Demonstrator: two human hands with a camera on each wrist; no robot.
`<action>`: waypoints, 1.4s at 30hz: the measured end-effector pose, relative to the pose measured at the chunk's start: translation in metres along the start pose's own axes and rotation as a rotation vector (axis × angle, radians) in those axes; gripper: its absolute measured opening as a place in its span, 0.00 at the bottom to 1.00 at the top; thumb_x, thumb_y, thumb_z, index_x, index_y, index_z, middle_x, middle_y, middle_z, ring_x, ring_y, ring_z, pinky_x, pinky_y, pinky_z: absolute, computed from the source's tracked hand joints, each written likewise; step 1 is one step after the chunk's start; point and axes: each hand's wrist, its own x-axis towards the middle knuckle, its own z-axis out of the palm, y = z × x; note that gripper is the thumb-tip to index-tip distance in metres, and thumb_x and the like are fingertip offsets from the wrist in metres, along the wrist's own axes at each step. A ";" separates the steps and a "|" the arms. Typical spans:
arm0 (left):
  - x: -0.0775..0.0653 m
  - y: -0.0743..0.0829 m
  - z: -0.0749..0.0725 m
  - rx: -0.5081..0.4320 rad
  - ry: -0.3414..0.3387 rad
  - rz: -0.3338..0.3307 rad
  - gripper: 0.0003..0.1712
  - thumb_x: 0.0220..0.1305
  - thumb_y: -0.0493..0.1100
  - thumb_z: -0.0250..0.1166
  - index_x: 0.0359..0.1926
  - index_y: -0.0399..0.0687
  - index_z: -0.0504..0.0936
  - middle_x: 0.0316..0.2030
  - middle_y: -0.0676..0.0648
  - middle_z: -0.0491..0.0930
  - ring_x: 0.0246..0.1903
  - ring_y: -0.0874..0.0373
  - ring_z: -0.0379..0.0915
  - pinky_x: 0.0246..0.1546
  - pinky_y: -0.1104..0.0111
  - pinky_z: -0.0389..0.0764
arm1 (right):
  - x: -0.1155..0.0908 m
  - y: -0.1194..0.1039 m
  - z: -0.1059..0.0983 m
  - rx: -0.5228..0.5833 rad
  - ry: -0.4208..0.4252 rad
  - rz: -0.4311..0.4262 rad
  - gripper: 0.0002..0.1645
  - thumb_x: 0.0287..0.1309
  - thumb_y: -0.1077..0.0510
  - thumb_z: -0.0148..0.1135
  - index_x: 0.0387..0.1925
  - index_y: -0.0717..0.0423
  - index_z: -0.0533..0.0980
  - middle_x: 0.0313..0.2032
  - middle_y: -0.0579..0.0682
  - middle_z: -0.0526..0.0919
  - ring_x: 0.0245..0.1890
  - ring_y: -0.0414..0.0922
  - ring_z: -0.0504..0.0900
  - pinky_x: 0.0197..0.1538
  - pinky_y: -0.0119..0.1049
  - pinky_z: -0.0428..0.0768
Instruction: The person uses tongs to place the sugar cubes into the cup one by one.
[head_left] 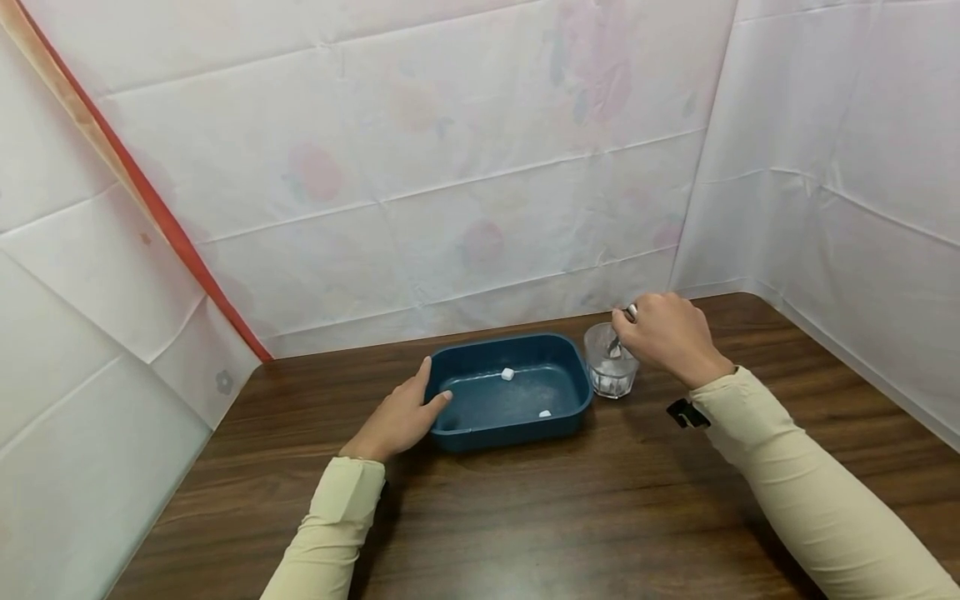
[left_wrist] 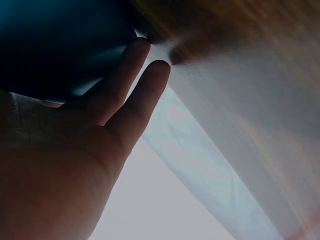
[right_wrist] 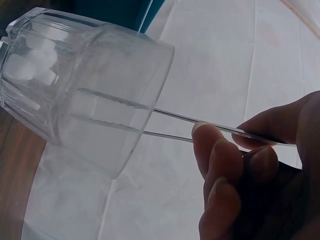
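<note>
My right hand (head_left: 670, 336) holds metal tweezers (right_wrist: 175, 115) with serrated tips, pinched between thumb and fingers. Their tips reach down into a clear glass (head_left: 611, 379), with a small white piece between them in the right wrist view. Several white cubes (right_wrist: 35, 62) lie at the bottom of the glass. My left hand (head_left: 397, 417) rests at the left end of a dark blue rectangular tray (head_left: 510, 435), thumb over the rim. In the left wrist view, two straight fingers (left_wrist: 145, 95) lie along its outer side. Inside the tray are two white cubes (head_left: 507, 374), well apart.
The glass stands close to the tray's right end. Both are near the back edge of the brown wooden table (head_left: 540, 508). White patterned sheeting (head_left: 450, 183) hangs behind and on both sides, with a red strip (head_left: 172, 229) at the left.
</note>
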 end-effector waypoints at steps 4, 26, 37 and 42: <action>0.000 0.000 0.001 0.006 -0.003 0.005 0.48 0.76 0.62 0.50 0.80 0.44 0.37 0.77 0.40 0.48 0.74 0.41 0.50 0.70 0.44 0.56 | -0.001 0.002 0.001 0.003 -0.003 0.005 0.31 0.67 0.49 0.49 0.07 0.49 0.61 0.10 0.46 0.63 0.13 0.47 0.66 0.15 0.39 0.63; -0.001 0.003 0.000 -0.008 -0.011 0.004 0.47 0.76 0.59 0.51 0.80 0.44 0.37 0.77 0.38 0.49 0.74 0.40 0.50 0.69 0.43 0.56 | -0.005 0.001 -0.001 0.018 0.012 0.015 0.30 0.65 0.51 0.49 0.06 0.48 0.59 0.10 0.45 0.60 0.13 0.46 0.63 0.15 0.38 0.62; -0.003 0.001 -0.002 -0.004 -0.003 0.005 0.47 0.76 0.58 0.51 0.80 0.43 0.37 0.77 0.37 0.49 0.74 0.39 0.50 0.69 0.42 0.56 | -0.003 -0.005 -0.001 0.012 0.023 0.008 0.31 0.67 0.48 0.50 0.07 0.48 0.60 0.10 0.44 0.60 0.13 0.45 0.62 0.15 0.38 0.61; -0.003 0.002 -0.004 0.005 -0.001 0.001 0.47 0.76 0.59 0.50 0.80 0.42 0.37 0.77 0.37 0.49 0.74 0.39 0.50 0.69 0.42 0.56 | -0.001 -0.006 -0.003 0.017 0.020 0.008 0.31 0.68 0.47 0.50 0.08 0.48 0.60 0.09 0.44 0.60 0.13 0.45 0.63 0.15 0.38 0.62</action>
